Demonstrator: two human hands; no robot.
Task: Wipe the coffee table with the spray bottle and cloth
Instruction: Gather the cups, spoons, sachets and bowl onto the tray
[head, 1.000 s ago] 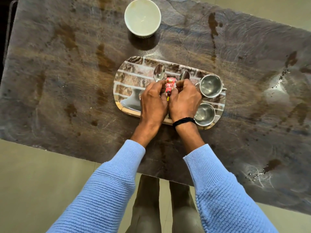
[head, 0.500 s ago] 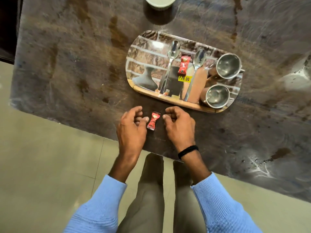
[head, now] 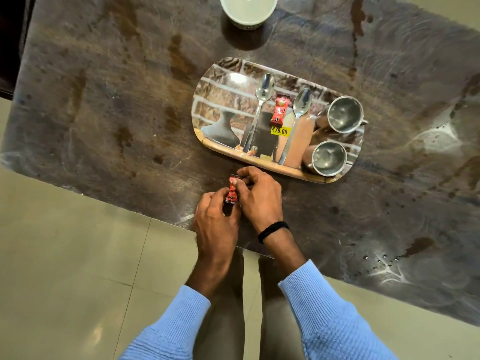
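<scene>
pinching a light, crinkly red sachet (head: 232,191) by its crimped ends, left hand (head: 217,222) at the near end, right hand (head: 259,198) at the far; beneath the fingers, hard, glossy, stained coffee table (head: 104,113); spray bottle, cloth unseen.

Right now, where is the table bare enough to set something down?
Widest bare table lies left of the tray, between the bowl and the near edge. More lies right of the tray. Crowded: the tray, and in front of it, where left hand and right hand pinch a sachet.
</scene>
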